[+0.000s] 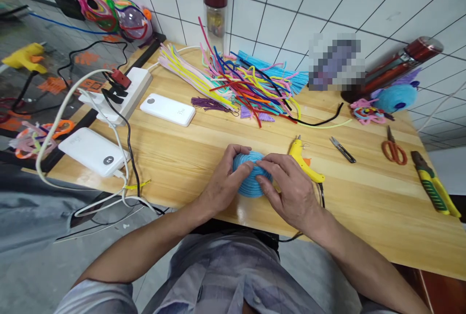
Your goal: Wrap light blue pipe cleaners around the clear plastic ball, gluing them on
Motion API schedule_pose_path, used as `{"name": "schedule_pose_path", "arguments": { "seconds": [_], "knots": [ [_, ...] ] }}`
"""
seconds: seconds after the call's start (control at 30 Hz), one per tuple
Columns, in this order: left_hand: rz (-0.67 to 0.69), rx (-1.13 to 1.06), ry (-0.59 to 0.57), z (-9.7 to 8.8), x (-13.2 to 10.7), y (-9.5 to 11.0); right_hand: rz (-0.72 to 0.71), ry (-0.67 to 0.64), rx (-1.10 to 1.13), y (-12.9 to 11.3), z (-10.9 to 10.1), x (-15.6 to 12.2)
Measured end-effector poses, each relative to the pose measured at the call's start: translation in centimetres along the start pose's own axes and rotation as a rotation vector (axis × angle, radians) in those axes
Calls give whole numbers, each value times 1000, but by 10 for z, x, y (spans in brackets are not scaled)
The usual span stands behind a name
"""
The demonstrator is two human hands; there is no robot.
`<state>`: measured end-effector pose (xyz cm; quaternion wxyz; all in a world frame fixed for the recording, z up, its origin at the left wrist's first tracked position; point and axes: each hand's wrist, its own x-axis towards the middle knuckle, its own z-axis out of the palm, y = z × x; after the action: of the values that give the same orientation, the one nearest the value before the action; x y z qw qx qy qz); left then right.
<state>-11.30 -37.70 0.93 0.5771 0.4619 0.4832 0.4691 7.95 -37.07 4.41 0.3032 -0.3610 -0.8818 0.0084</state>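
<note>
A round blue coil [250,189], which looks like wound pipe cleaner, is held just over the front of the wooden table. My left hand [227,178] is closed around its left side, with the thumb lying on top. At the right side, my right hand [289,185] has its fingers and thumb pressed on the coil's surface. Part of the coil is hidden under the fingers. Close behind my right hand lies a yellow glue gun [304,161] with a black cord.
Loose coloured pipe cleaners [251,83] are heaped at the back. Power banks [167,109] and a power strip [125,98] with trailing cables stand left. On the right are a small cutter [342,149], scissors [395,151], pliers [433,188] and a blue craft figure [395,96].
</note>
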Motion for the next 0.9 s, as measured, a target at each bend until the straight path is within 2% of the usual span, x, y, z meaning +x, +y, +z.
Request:
{"name": "schedule_pose_path", "arguments": {
  "seconds": [0.47, 0.9],
  "knots": [
    [109, 109, 88, 15, -3, 6, -36, 136, -58, -4, 14, -25],
    [110, 90, -7, 4, -13, 2, 18, 162, 24, -9, 21, -32]
  ]
}}
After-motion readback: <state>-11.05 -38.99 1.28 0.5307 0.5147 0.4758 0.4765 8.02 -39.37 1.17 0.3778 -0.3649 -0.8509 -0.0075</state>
